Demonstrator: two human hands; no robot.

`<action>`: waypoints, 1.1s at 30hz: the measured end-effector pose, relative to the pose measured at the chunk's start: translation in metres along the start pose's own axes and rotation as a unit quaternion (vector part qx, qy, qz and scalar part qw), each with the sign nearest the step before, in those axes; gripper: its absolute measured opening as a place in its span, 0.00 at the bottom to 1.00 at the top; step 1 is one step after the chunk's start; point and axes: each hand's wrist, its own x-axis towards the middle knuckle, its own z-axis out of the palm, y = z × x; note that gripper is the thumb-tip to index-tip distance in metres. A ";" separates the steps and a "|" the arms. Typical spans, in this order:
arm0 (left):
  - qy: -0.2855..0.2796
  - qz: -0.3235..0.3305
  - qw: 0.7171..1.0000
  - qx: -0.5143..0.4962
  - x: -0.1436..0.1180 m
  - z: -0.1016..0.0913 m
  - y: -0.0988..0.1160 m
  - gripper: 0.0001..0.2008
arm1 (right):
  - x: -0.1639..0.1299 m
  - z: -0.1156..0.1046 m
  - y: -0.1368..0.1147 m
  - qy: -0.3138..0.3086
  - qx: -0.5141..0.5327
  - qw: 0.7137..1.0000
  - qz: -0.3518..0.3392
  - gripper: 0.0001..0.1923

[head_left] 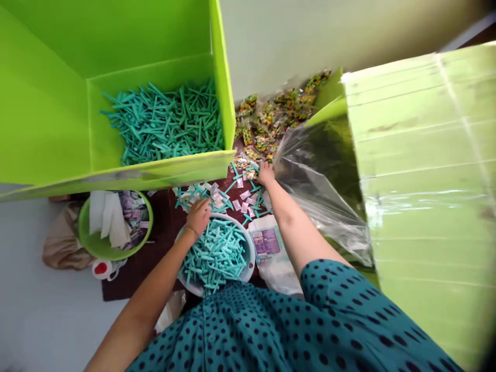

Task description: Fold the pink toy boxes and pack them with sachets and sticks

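My left hand [198, 217] is over the far rim of a white bowl [250, 253]. Its fingers reach down at a heap of small teal T-shaped pieces that look like disposable razors; the fingertips are hidden. Teal stick-like handles [217, 253] fill the bowl. Farther right, my right hand [266, 173] stretches its fingers out beside small colourful packets [251, 155] and loose teal T-shaped pieces [253, 187]. Little white and pink sachets [245, 195] lie scattered between my hands on the dark red table [165, 222].
A large green box [222, 77] holding many teal pieces [166, 124] stands at the upper left. A green basket [83, 227] with paper and sachets is at left. Clear plastic film [310, 181] hangs from another green box [422, 181] at right. A printed bag [267, 240] lies beside the bowl.
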 end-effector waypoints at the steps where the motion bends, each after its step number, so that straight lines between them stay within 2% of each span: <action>1: -0.030 0.041 0.999 0.003 0.031 0.011 0.019 0.25 | 0.004 0.007 0.003 -0.005 -0.008 1.000 0.003 0.42; 3: -0.083 0.064 0.994 0.033 0.092 0.038 0.051 0.28 | -0.001 0.021 0.009 -0.018 -0.031 0.999 -0.003 0.36; 5: -0.133 0.034 0.987 0.089 0.142 0.068 0.073 0.35 | -0.020 0.032 0.016 -0.043 -0.058 0.997 -0.022 0.25; 7: -0.159 -0.014 0.976 0.145 0.175 0.092 0.083 0.38 | -0.046 0.040 0.023 -0.069 -0.073 0.994 -0.043 0.19; 10: -0.164 -0.060 0.968 0.178 0.195 0.110 0.082 0.30 | -0.082 0.045 0.035 -0.076 -0.066 0.994 -0.036 0.19; 14: -0.181 -0.056 0.968 0.167 0.186 0.107 0.078 0.22 | -0.106 0.028 0.047 -0.010 0.025 0.998 0.061 0.22; 16: -0.179 -0.044 0.970 0.156 0.173 0.095 0.082 0.20 | -0.114 0.011 0.051 0.023 0.090 0.993 0.075 0.20; 18: -0.170 -0.037 0.974 0.145 0.151 0.073 0.091 0.17 | -0.126 -0.011 0.054 0.015 0.186 0.981 0.046 0.14; 19: -0.161 -0.032 0.977 0.134 0.136 0.058 0.095 0.15 | -0.136 -0.022 0.054 -0.012 0.249 0.968 0.023 0.13; 21: -0.131 -0.010 0.989 0.075 0.094 0.023 0.102 0.11 | -0.164 -0.041 0.048 -0.094 0.366 0.925 -0.030 0.18; 23: -0.091 0.019 0.995 -0.021 0.043 -0.013 0.103 0.08 | -0.200 -0.052 0.031 -0.157 0.420 0.890 -0.083 0.22; 24: -0.082 0.021 0.995 -0.059 0.016 -0.028 0.099 0.07 | -0.220 -0.053 0.017 -0.175 0.422 0.882 -0.112 0.22; 27: -0.136 -0.005 0.984 -0.113 -0.058 -0.052 0.073 0.07 | -0.275 -0.038 -0.027 -0.231 0.385 0.869 -0.209 0.20; 29: -0.181 -0.030 0.975 -0.123 -0.094 -0.053 0.045 0.12 | -0.294 -0.023 -0.049 -0.281 0.331 0.864 -0.254 0.26; 30: -0.186 -0.045 0.974 -0.123 -0.108 -0.053 0.031 0.17 | -0.296 -0.019 -0.056 -0.293 0.300 0.869 -0.265 0.31; 31: -0.170 -0.064 0.976 -0.119 -0.118 -0.055 0.017 0.23 | -0.292 -0.018 -0.060 -0.287 0.272 0.878 -0.270 0.33; 32: -0.125 -0.090 0.982 -0.110 -0.125 -0.060 0.005 0.29 | -0.282 -0.023 -0.063 -0.257 0.255 0.892 -0.271 0.32; 33: -0.052 -0.120 0.987 -0.094 -0.129 -0.070 -0.006 0.34 | -0.269 -0.032 -0.067 -0.201 0.253 0.908 -0.268 0.31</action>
